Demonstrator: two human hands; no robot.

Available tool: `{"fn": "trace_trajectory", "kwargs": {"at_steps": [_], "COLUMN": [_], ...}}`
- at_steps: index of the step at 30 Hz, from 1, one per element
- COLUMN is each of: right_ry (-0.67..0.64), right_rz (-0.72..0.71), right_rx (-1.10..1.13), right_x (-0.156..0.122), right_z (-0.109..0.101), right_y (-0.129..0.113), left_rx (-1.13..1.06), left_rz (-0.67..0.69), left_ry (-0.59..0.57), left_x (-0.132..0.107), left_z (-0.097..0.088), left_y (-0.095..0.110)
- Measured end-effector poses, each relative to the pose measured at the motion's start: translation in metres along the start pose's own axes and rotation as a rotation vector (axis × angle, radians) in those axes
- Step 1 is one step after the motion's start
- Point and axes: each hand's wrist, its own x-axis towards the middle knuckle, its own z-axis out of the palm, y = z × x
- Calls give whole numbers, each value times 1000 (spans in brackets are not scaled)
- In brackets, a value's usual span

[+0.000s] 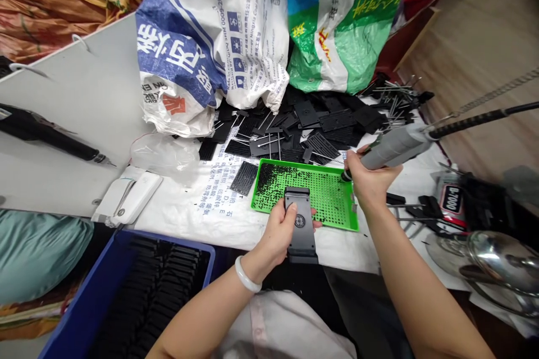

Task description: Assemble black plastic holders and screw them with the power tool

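Observation:
My left hand [283, 230] grips a black phone-holder-like clamp [300, 238] with a round emblem, thumb on its face. It is held over the near edge of a green perforated tray [307, 220], where small black screws [269, 179] are heaped mostly at the left. Wrapped in my right hand [370, 179] is a grey electric screwdriver [396, 147], hung from a spring and a black cable. The driver's dark tip [346, 175] points down at the tray's right side; whether it touches a screw I cannot tell.
Black plates and metal rods [295, 129] pile up behind the tray, below two printed sacks [248, 28]. On the left hangs a second screwdriver [50, 134] above a blue bin [206, 249] of stacked black parts. A metal kettle [501, 258] stands at right.

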Motion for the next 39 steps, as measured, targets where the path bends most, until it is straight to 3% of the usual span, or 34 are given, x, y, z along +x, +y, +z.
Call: {"fn": "trace_trajectory", "kwargs": {"at_steps": [7,12,15,18,25,32,39], "right_ry": [-21,-22,-175,-279,-300,-375,-727], "right_rz": [-16,-51,5,14,75,40,89], "right_rx": [29,288,360,350,281,299,232], "right_x": [6,-5,-33,-58,-66,-69,-51], "right_z": [-2,-7,-6,-3,9,10,0], "right_y": [-2,-49,-79,-93,-77,-69,-69], "left_rx": [-28,-35,-35,-35,-99,-103,-70], "left_rz": [0,-7,-6,-9,11,22,10], "left_ry": [7,3,2,3,-18,-83,-97], "left_x": [-1,-1,1,3,3,3,3], "left_z": [1,2,2,0,-3,-7,-8], "left_y": [0,1,0,-3,-7,-7,-4]}}
